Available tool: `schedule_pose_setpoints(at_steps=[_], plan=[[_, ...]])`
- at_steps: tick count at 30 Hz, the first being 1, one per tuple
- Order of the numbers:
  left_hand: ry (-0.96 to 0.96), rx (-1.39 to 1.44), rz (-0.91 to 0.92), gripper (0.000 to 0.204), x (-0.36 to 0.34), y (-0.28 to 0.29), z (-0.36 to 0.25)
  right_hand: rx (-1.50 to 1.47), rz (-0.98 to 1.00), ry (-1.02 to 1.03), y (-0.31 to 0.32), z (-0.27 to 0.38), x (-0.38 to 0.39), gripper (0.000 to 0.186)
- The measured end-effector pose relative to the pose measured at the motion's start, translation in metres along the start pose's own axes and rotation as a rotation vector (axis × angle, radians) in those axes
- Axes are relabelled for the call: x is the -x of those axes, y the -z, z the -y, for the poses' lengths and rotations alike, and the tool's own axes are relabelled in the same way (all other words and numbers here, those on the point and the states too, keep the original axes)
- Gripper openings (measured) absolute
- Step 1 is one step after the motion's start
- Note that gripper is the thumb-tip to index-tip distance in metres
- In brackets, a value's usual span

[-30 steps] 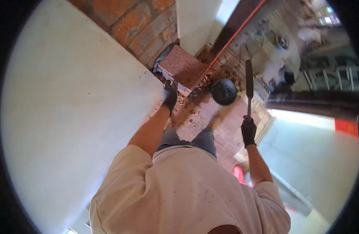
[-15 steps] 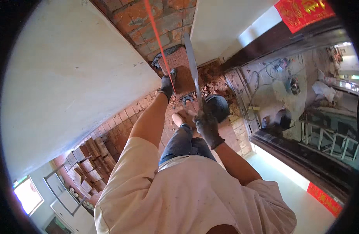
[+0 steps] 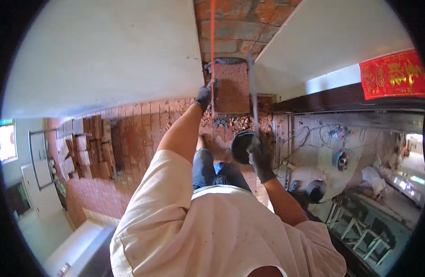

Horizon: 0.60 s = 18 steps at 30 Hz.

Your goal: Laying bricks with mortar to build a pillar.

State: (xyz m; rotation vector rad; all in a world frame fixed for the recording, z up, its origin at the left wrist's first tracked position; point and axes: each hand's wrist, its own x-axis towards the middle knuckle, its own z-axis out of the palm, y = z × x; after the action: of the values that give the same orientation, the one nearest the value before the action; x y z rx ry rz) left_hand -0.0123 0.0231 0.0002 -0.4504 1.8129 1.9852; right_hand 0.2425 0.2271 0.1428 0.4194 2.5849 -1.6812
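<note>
My gloved left hand [image 3: 204, 96] is at the left edge of a reddish brick-coloured block [image 3: 233, 90], its fingers curled close to a taut red string [image 3: 213, 41]. Whether they grip the block's edge or the string cannot be made out. Dark grey mortar [image 3: 228, 60] lies along the far edge of the block, against the brickwork. In my gloved right hand [image 3: 261, 159] is a long narrow-bladed trowel [image 3: 254, 92], its blade pointing away from me beside the block's right edge. A black bucket [image 3: 240, 147] stands just left of that hand, partly covered by it.
Pale wall faces [image 3: 111, 55] flank the exposed brickwork [image 3: 240, 27]. Broken rubble [image 3: 235, 123] lies below the block. Stacked bricks [image 3: 90, 147] are on the tiled floor to the left. Right of a dark beam [image 3: 323, 99] are cables, another bucket [image 3: 316, 190] and a ladder-like frame [image 3: 360, 235].
The view has turned, so the block and string now look straighter. My right hand with the trowel has come lower and right, over the bucket's side. My left hand stays by the block.
</note>
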Motion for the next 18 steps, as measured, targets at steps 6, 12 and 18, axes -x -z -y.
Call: schedule_pose_setpoints(at_steps=[6, 12, 18], plan=[[0.141, 0.332, -0.397, 0.039, 0.126, 0.158, 0.072, 0.678, 0.095, 0.264, 0.093, -0.017, 0.13, 0.029], [0.754, 0.343, -0.551, 0.057, 0.311, 0.342, 0.199, 0.739, 0.419, 0.271, 0.03, 0.023, 0.147, 0.033], [0.881, 0.504, -0.545, 0.068, 0.367, 0.455, 0.241, 0.216, 0.128, -0.115, -0.137, 0.08, 0.039, 0.037]])
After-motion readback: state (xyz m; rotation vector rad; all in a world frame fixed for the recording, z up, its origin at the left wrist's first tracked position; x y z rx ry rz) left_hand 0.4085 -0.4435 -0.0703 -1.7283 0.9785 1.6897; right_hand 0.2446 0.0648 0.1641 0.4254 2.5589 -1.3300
